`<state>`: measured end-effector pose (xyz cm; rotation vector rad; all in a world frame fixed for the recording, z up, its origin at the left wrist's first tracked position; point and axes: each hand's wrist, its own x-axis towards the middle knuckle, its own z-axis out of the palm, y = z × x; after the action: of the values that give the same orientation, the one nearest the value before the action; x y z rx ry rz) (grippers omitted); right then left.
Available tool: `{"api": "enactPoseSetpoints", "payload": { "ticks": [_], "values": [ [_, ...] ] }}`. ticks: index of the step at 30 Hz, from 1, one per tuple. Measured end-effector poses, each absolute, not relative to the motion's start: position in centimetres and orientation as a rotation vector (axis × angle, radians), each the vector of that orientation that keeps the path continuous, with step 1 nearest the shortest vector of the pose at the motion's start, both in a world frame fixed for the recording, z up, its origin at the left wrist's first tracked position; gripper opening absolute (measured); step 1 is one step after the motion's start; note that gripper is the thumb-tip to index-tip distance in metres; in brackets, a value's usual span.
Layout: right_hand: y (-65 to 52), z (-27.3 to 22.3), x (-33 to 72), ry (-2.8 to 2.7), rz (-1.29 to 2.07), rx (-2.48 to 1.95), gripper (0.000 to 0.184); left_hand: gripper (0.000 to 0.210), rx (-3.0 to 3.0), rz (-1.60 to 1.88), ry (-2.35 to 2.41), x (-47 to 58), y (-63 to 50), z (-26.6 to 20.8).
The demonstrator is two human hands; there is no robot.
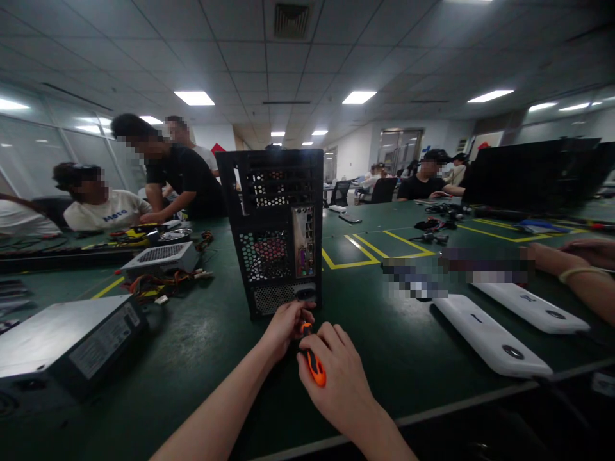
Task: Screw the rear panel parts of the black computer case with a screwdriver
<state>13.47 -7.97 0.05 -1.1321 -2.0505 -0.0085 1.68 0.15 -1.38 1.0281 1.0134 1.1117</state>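
Foreground: the right hand has its grip closed around the orange-and-black handle of a screwdriver, which points forward toward the computer case; its tip is hidden. Just beyond, the left hand has its fingers bunched close to the screwdriver's front end, near the case's lower edge; whether this grip pinches anything cannot be told. To the left on the green tabletop lies a metal power supply unit; to the right, two white slab-shaped devices. Middle ground: the case stands upright on the tabletop, its perforated back and port panel facing the viewer. A second power supply with bundled cables lies left of it. Background: a dark monitor at right, and co-workers beyond the case.
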Motion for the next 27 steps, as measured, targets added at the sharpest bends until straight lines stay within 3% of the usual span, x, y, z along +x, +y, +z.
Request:
{"api": "enactPoseSetpoints", "payload": {
  "ticks": [4, 27],
  "values": [
    [-8.06, 0.32, 13.47, -2.003, 0.096, -1.136, 0.023, 0.035, 1.034, 1.09, 1.019, 1.69, 0.1, -1.32],
    [-7.91, -0.11, 13.54, -1.989, -0.05, -1.106, 0.011, 0.033, 1.118, 1.142, 1.156, 1.54, -0.02, -1.22]
  ]
}}
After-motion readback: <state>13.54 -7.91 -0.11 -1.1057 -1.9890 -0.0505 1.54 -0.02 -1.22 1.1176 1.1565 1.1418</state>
